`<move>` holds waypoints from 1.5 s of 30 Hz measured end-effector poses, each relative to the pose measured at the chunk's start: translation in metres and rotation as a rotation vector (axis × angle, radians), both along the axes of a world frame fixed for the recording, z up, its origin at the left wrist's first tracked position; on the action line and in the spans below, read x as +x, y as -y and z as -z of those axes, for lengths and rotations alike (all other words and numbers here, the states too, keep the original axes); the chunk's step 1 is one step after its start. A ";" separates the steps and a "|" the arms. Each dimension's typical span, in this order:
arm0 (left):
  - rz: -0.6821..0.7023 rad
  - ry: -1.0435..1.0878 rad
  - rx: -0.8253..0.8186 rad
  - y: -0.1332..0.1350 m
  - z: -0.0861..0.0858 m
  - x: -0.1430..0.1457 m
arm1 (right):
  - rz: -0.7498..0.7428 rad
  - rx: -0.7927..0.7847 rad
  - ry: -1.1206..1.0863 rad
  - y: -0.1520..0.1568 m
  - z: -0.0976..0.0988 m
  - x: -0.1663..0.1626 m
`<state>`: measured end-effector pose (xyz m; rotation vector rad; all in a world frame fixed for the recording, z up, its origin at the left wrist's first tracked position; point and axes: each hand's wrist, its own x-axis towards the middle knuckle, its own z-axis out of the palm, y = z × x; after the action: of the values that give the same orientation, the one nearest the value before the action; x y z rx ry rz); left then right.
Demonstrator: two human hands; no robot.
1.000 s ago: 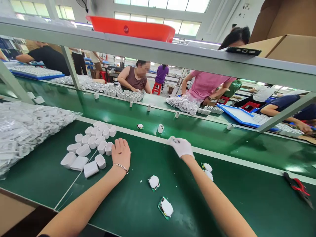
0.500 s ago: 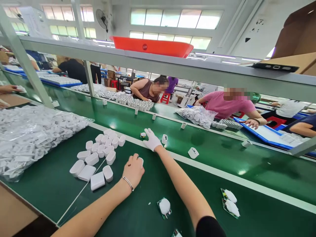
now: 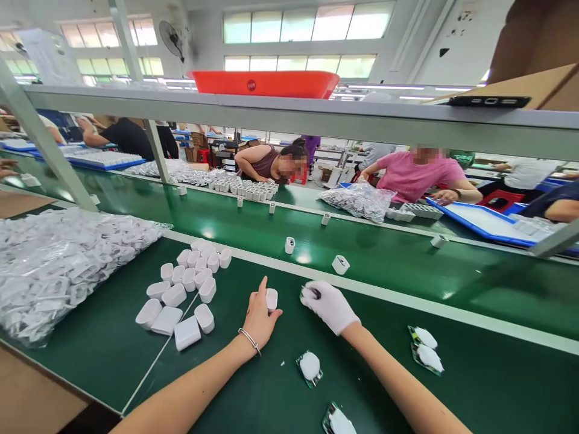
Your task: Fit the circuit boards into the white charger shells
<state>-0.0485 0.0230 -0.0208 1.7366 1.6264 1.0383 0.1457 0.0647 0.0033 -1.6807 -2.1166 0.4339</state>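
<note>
My bare left hand (image 3: 260,316) pinches a small white plastic shell (image 3: 272,299) between thumb and fingers, just above the green table (image 3: 253,398). My gloved right hand (image 3: 329,304) is closed on a small dark and white part (image 3: 310,293), close beside the shell. A cluster of several white shells (image 3: 190,283) lies to the left of my left hand. Small green circuit boards with white blobs lie near my forearms: one (image 3: 310,366) between them, two (image 3: 425,349) to the right.
A big clear bag of white parts (image 3: 58,259) fills the left. Two white housings (image 3: 340,264) ride the conveyor belt (image 3: 407,265) beyond the white strip. People sit across it with bags and blue trays. A metal shelf (image 3: 316,120) overhead carries a red tub (image 3: 265,82).
My right hand drew back from the conveyor belt with a small part and came beside my left hand. My left hand lifted a white shell off the table.
</note>
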 end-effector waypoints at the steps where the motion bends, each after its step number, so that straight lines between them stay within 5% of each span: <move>1: 0.008 0.006 -0.003 -0.001 0.001 0.001 | 0.020 -0.011 0.009 0.021 0.002 0.013; 6: 0.090 0.017 0.013 0.002 -0.005 0.005 | 0.133 -0.072 0.040 0.076 0.010 0.035; 11: 0.119 0.099 0.091 0.011 -0.012 0.011 | 0.203 -0.128 -0.039 0.073 0.011 0.026; 17: 0.225 0.464 -0.112 0.017 -0.004 0.016 | 0.229 -0.065 -0.075 0.079 0.011 0.031; 27: 0.341 0.079 0.169 0.022 -0.017 0.014 | 0.250 0.105 -0.199 0.092 0.001 0.022; 34: 0.551 -0.028 0.203 0.027 -0.017 0.012 | -0.018 0.426 -0.390 0.124 -0.013 0.006; 45: 0.649 -0.278 0.286 0.030 -0.024 0.007 | -0.178 0.385 -0.037 0.123 -0.011 0.006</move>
<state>-0.0412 -0.0070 0.0030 2.4569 0.9466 0.7516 0.1521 -0.0587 0.0144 -1.2668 -2.1628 0.0944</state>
